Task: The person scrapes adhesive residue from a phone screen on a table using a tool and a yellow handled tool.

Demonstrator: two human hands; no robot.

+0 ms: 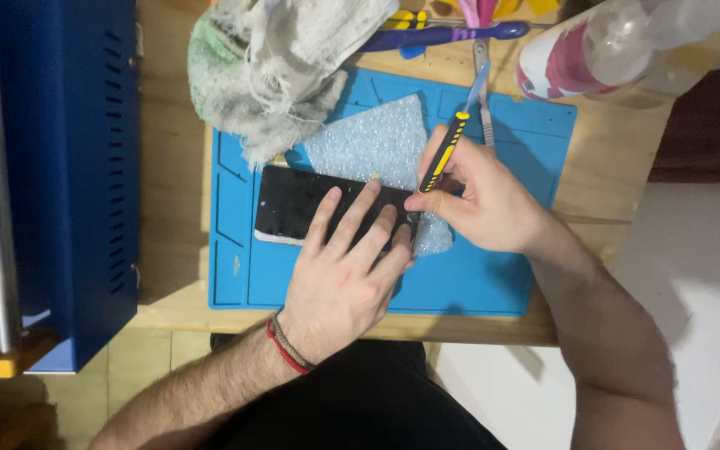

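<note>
The left hand [339,275] lies flat on a black smartphone [297,208], with the fingers spread and pressing down on its dark glass; it does not grip anything, the palm is open. Around this wrist there is a red and brown bracelet [287,346]. The phone lies across a piece of bubble wrap [372,142], and both rest on a blue silicone work mat [477,279], which lies on a wooden table [610,179].

The right hand [481,200] is closed around a thin tool with a black and yellow handle [443,154], held like a pen. The lower end of the tool meets the right end of the phone, just beside the fingertips of the left hand; the tip itself is hidden by the fingers.

At the top edge of the mat a crumpled grey-white cloth [277,62] covers one corner. Near it lie metal tweezers [482,79] and a tool with a purple and blue handle [443,36]. A clear plastic bottle with a red and white label [602,54] lies at the upper right. On the left stands a blue metal machine [72,167] with ventilation slots.
</note>
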